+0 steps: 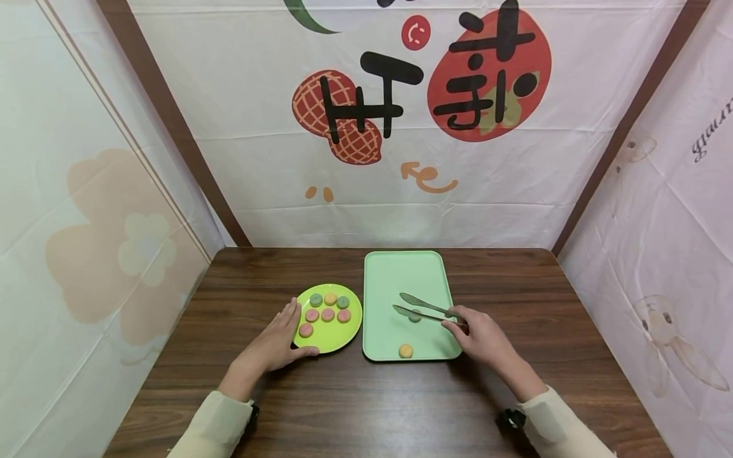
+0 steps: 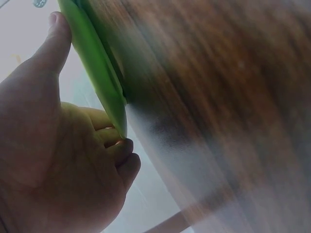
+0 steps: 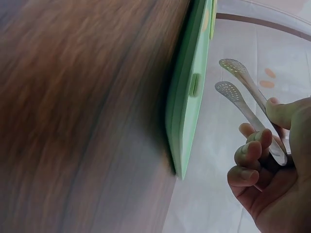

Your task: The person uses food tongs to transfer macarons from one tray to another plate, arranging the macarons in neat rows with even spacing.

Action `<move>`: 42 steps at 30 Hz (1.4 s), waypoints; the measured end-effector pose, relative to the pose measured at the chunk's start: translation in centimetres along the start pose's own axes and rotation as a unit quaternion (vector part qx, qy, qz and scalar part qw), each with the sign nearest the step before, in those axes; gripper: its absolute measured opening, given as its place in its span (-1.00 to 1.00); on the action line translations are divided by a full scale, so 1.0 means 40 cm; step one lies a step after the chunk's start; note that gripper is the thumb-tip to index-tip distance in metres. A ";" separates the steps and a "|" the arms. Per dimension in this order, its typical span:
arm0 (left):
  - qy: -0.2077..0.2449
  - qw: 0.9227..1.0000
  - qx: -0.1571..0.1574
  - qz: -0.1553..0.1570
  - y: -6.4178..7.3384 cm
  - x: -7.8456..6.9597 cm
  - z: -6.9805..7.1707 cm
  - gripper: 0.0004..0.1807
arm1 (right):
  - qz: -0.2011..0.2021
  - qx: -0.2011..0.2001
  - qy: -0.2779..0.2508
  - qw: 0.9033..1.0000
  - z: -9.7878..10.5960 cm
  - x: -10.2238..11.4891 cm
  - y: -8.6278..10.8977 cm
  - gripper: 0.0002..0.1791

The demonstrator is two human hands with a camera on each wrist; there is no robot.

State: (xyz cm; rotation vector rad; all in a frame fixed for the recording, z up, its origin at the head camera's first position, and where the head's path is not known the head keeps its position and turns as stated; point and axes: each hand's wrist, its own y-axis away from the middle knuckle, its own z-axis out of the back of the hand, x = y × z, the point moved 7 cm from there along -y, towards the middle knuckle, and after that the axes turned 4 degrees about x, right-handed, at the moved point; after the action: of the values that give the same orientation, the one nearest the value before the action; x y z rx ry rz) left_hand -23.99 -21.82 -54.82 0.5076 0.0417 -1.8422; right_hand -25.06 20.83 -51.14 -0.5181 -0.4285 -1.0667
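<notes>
My left hand [image 1: 273, 340] rests against the near-left rim of a round lime-green plate [image 1: 338, 340], fingers stretched along the edge and thumb at the front. In the left wrist view the plate's rim [image 2: 92, 63] sits between thumb and fingers. The plate holds several pink macarons [image 1: 328, 315], two green ones [image 1: 316, 299] and a yellow one [image 1: 330, 298]. With my right hand [image 1: 478, 334] I hold metal tongs [image 3: 248, 104], their perforated tips apart. These hover over the mint-green tray [image 1: 401, 273], around a green macaron [image 1: 415, 318]. A yellow macaron [image 1: 406, 351] lies near the tray's front edge.
Plate and tray stand side by side on a dark wooden table [image 1: 366, 407]. Printed white cloth [image 1: 258, 159] walls the table in at the back and both sides.
</notes>
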 end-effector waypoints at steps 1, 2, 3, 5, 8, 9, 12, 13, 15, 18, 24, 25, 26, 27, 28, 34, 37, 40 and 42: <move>0.000 1.000 0.001 0.000 0.000 0.000 0.000 0.35 | -0.001 0.000 0.002 1.000 0.003 -0.003 0.003 -0.64; 0.001 1.000 0.000 0.000 0.000 0.000 0.000 0.35 | -0.001 0.000 0.002 1.000 0.005 -0.006 0.006 -0.65; 0.001 1.000 0.001 0.001 0.001 -0.001 0.000 0.35 | 0.000 0.000 0.002 1.000 0.007 -0.009 0.009 -0.67; 0.002 1.000 0.001 0.000 0.001 -0.002 0.001 0.35 | -0.001 0.001 0.004 1.000 0.009 -0.016 0.014 -0.72; 0.001 1.000 -0.001 -0.001 0.001 -0.003 0.002 0.34 | 0.004 -0.001 0.006 1.000 0.013 -0.023 0.021 -0.78; 0.000 1.000 -0.001 -0.002 0.001 -0.004 0.003 0.33 | 0.005 -0.002 0.007 1.000 0.014 -0.025 0.023 -0.78; -0.001 1.000 -0.003 -0.003 0.002 -0.004 0.004 0.33 | 0.010 -0.007 0.010 1.000 0.017 -0.030 0.031 -0.75; -0.001 1.000 -0.003 -0.003 0.002 -0.005 0.004 0.33 | 0.010 -0.007 0.010 1.000 0.018 -0.032 0.034 -0.74; 0.001 1.000 -0.002 -0.003 0.002 -0.005 0.004 0.33 | 0.010 -0.006 0.009 1.000 0.020 -0.035 0.039 -0.73; 0.002 1.000 0.000 -0.001 0.004 -0.005 0.003 0.34 | 0.005 0.001 0.005 1.000 0.021 -0.040 0.047 -0.73; 0.002 1.000 0.002 0.004 0.006 -0.005 0.002 0.35 | -0.013 0.020 0.007 1.000 0.021 -0.054 0.054 -0.84; 0.002 1.000 0.002 0.004 0.007 -0.005 0.002 0.35 | -0.013 0.022 0.008 1.000 0.022 -0.055 0.055 -0.85; 0.002 1.000 0.001 0.004 0.008 -0.006 0.002 0.35 | -0.013 0.023 0.009 1.000 0.022 -0.056 0.056 -0.86; 0.002 1.000 0.001 0.004 0.009 -0.007 0.002 0.35 | -0.014 0.025 0.009 1.000 0.023 -0.057 0.057 -0.87; 0.002 1.000 0.001 0.004 0.010 -0.008 0.002 0.35 | -0.013 0.026 0.009 1.000 0.023 -0.058 0.059 -0.88; 0.002 1.000 0.000 0.004 0.012 -0.011 0.004 0.34 | -0.011 0.031 0.008 0.999 0.022 -0.062 0.064 -0.89; 0.003 1.000 0.000 0.004 0.012 -0.011 0.004 0.34 | -0.010 0.033 0.010 0.999 0.022 -0.063 0.064 -0.89; 0.005 1.000 -0.001 0.001 0.012 -0.010 0.003 0.34 | -0.007 0.029 0.015 0.999 0.023 -0.063 0.063 -0.89; 0.007 1.000 -0.003 -0.001 0.012 -0.009 0.003 0.35 | -0.003 0.026 0.017 1.000 0.023 -0.062 0.062 -0.89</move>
State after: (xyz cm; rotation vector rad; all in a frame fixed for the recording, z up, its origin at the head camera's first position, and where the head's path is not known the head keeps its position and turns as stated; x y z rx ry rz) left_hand -23.51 -21.68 -54.49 0.5169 0.0571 -1.8403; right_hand -23.93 24.11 -52.29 -0.4515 -0.4270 -1.0655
